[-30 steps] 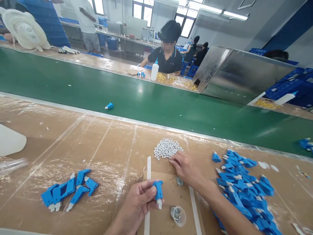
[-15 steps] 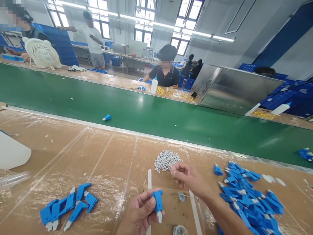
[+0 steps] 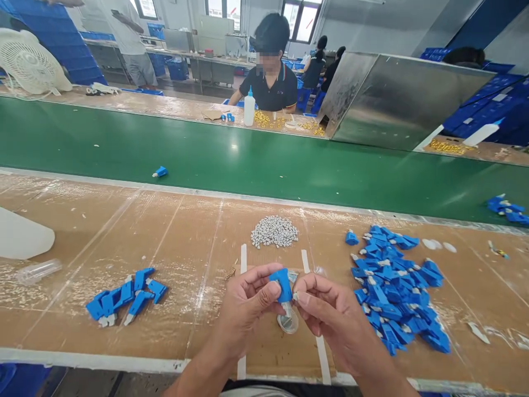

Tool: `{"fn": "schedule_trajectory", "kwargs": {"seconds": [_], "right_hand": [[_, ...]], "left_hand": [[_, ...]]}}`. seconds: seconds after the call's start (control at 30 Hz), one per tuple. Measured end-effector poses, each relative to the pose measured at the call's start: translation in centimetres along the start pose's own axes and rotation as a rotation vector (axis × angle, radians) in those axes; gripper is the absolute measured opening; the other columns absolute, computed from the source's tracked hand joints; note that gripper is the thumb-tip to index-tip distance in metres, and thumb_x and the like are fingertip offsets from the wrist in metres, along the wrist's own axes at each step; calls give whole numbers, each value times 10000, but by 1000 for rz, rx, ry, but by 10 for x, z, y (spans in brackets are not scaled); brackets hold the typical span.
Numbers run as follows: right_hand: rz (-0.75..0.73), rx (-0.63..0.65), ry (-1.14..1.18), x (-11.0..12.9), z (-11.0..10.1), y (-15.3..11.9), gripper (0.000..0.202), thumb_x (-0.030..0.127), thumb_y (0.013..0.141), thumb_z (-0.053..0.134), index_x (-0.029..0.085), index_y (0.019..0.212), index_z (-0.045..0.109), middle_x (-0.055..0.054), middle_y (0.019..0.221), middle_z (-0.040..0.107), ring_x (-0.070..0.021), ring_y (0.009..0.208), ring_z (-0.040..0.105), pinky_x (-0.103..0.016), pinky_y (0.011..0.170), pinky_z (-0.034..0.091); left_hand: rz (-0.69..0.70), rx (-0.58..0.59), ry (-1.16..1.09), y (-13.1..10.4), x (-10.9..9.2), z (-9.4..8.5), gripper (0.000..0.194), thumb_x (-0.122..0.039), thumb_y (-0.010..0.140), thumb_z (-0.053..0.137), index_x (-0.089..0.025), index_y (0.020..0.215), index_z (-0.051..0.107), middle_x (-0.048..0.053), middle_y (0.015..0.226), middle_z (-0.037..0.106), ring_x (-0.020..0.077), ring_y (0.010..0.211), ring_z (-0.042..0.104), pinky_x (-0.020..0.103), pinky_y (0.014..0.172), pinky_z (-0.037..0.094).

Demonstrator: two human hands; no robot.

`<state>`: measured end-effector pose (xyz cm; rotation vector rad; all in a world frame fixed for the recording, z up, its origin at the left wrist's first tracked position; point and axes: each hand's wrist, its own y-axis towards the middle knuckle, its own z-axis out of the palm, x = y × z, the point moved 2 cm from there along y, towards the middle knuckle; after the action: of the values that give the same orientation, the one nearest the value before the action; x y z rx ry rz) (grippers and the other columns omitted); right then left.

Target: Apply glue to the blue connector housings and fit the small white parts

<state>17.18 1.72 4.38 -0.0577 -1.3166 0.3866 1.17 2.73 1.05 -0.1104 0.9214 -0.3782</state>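
My left hand (image 3: 258, 295) holds a blue plastic part (image 3: 283, 284) between thumb and fingers, its pale tip pointing down. Close beside it, my right hand (image 3: 326, 303) pinches a small whitish piece (image 3: 295, 296) at the blue part's right side. Beyond both hands lies a pile of small grey pieces (image 3: 274, 231). A large heap of blue parts (image 3: 392, 281) with pale tips is to the right, and a smaller group of blue parts (image 3: 124, 295) lies to the left. Under the hands is a small clear round dish (image 3: 288, 321), partly hidden.
A green belt (image 3: 231, 160) crosses beyond the table, carrying a blue part (image 3: 160, 172) and a few more at the right. Across it sit a person (image 3: 270, 82), a white bottle (image 3: 249, 109) and a metal panel (image 3: 413, 105). A clear tube (image 3: 39, 271) lies at left.
My right hand has moved from the grey pile to the blue part in my left hand, now pinching a small piece. The camera view has tilted down.
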Motion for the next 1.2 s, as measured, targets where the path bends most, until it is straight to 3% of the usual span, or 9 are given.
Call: {"fn": "schedule_trajectory", "kwargs": {"seconds": [0.47, 0.7, 0.83, 1.0, 1.2], "right_hand": [[-106, -48, -179, -6, -1, -5, 257, 418, 904, 684, 181, 806, 666, 15, 695, 595, -91, 594, 515, -198, 523, 385], [-135, -92, -308, -7, -2, -4, 229, 401, 909, 684, 188, 824, 688, 12, 731, 597, -99, 616, 547, -202, 550, 446], [-53, -58, -145, -14, -8, 3, 231, 388, 836, 770, 177, 776, 699, 13, 671, 593, -98, 590, 534, -186, 497, 426], [76, 10, 120, -20, -15, 10, 269, 353, 747, 852, 167, 689, 666, 20, 603, 611, -66, 499, 487, -156, 422, 353], [93, -78, 186, -20, -28, 15, 378, 386, 677, 897, 168, 652, 589, 52, 537, 562, -53, 455, 438, -146, 395, 308]], "left_hand": [[114, -27, 135, -3, 4, 0, 324, -300, 795, 806, -206, 1101, 750, 39, 904, 747, 117, 707, 682, 209, 627, 579], [247, -101, 412, -6, -5, 2, 330, -303, 808, 789, -231, 1128, 744, 29, 908, 758, 141, 776, 706, 236, 723, 586], [329, -51, 588, -5, -13, 1, 318, -293, 832, 764, -257, 1148, 745, 33, 973, 751, 156, 841, 712, 251, 765, 587], [313, 26, 612, -2, -19, 6, 310, -293, 844, 749, -223, 1146, 744, 65, 1023, 758, 173, 842, 727, 282, 772, 599], [295, 36, 646, 14, -22, 20, 327, -311, 841, 747, -198, 1148, 743, 85, 998, 764, 194, 849, 724, 311, 786, 601]]}}
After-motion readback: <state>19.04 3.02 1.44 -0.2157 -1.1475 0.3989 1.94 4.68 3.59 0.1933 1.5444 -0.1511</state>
